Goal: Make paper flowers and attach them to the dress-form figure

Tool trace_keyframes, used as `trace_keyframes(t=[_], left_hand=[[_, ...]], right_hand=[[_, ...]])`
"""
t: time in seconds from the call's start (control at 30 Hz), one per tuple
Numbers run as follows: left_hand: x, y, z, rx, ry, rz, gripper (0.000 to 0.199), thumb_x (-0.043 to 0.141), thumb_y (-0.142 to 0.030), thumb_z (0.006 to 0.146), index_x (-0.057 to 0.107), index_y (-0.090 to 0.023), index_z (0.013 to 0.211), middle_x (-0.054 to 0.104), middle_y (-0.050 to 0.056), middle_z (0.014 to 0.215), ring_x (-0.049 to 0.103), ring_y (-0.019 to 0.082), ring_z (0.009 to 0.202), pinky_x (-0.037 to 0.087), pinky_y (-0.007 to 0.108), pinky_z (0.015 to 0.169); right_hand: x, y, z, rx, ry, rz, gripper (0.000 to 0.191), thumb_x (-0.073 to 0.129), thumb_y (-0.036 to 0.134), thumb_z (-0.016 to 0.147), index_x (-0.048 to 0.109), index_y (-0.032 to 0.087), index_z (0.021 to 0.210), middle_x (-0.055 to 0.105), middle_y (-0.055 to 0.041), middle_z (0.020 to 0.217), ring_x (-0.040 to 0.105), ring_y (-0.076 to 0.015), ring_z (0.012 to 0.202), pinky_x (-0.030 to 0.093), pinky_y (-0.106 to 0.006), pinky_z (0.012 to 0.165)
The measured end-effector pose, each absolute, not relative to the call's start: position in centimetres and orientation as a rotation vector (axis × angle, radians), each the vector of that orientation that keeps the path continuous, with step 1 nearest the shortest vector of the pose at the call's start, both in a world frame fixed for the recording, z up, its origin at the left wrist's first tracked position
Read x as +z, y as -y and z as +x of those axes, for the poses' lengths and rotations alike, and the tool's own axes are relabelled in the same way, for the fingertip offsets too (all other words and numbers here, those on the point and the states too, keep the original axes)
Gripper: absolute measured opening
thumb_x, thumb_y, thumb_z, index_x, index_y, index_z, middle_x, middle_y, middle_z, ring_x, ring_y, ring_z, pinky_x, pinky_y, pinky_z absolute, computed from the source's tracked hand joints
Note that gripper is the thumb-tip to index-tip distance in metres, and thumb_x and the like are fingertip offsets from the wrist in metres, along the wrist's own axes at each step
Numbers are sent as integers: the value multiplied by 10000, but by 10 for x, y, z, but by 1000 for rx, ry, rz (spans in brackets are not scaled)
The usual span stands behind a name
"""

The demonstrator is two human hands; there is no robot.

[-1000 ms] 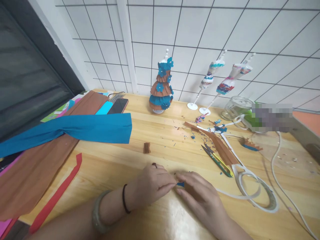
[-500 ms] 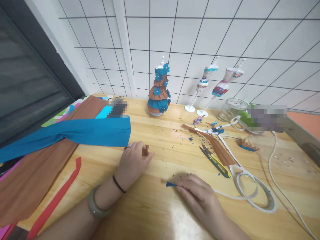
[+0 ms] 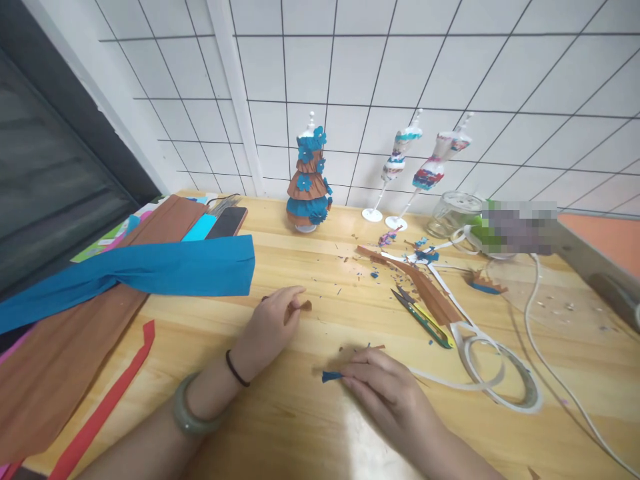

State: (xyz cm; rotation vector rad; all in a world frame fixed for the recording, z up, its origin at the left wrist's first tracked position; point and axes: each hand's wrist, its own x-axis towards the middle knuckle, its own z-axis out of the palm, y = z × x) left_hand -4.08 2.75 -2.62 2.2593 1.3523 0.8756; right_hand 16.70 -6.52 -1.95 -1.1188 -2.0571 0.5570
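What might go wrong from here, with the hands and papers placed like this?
The small blue paper piece, pinched near one end by the right hand, might slip or crumple. The white strip running close to that hand could catch on it. The small brown paper piece by the left hand may get creased.

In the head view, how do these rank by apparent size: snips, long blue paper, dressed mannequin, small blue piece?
1. Long blue paper
2. Dressed mannequin
3. Snips
4. Small blue piece, pinched in the right hand
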Motion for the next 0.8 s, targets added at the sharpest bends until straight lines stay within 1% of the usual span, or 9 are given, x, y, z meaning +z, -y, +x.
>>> trace_keyframes(t=[0.13, 0.27, 0.43, 0.67, 0.8], left_hand=[[-22, -7, -27, 863, -1079, 2240, 406, 448, -49, 760, 463, -199, 1136, 629, 5, 884, 595, 129, 832, 494, 307, 796], [-18, 9, -17, 863, -935, 2262, 403, 472, -50, 761, 447, -206, 1131, 638, 3, 855, 602, 123, 802, 501, 287, 766], [-14, 14, -14, 919, -861, 2214, 386, 512, -69, 757, 460, -203, 1115, 637, 5, 823, 607, 116, 779, 508, 267, 752], [-16, 17, -14, 938, -852, 1959, 375, 549, -75, 731, 501, -193, 1084, 656, 4, 806, 627, 106, 750, 524, 244, 740], [-17, 18, -10, 923, -852, 1775, 356, 540, -66, 719, 524, -172, 1058, 647, 11, 796, 630, 106, 745, 540, 232, 711]], right_hand=[[-20, 65, 165, 555, 2044, -1097, 171, 520, 134, 837, 637, 202, 942, 636, -54, 817, 613, -157, 732, 503, -259, 640], [-21, 64, 165, 537, 2026, -1096, 161, 534, 125, 826, 634, 200, 928, 645, -56, 815, 619, -160, 751, 500, -263, 660], [-21, 63, 165, 522, 1968, -1163, 165, 538, 115, 822, 627, 214, 920, 665, -55, 839, 629, -171, 805, 504, -269, 690], [-21, 64, 164, 563, 1848, -1199, 115, 548, 118, 817, 608, 205, 865, 647, -43, 773, 622, -158, 707, 501, -259, 618], [-18, 64, 163, 574, 1812, -1191, 110, 549, 111, 813, 605, 200, 843, 631, -40, 747, 612, -155, 690, 496, -251, 601]])
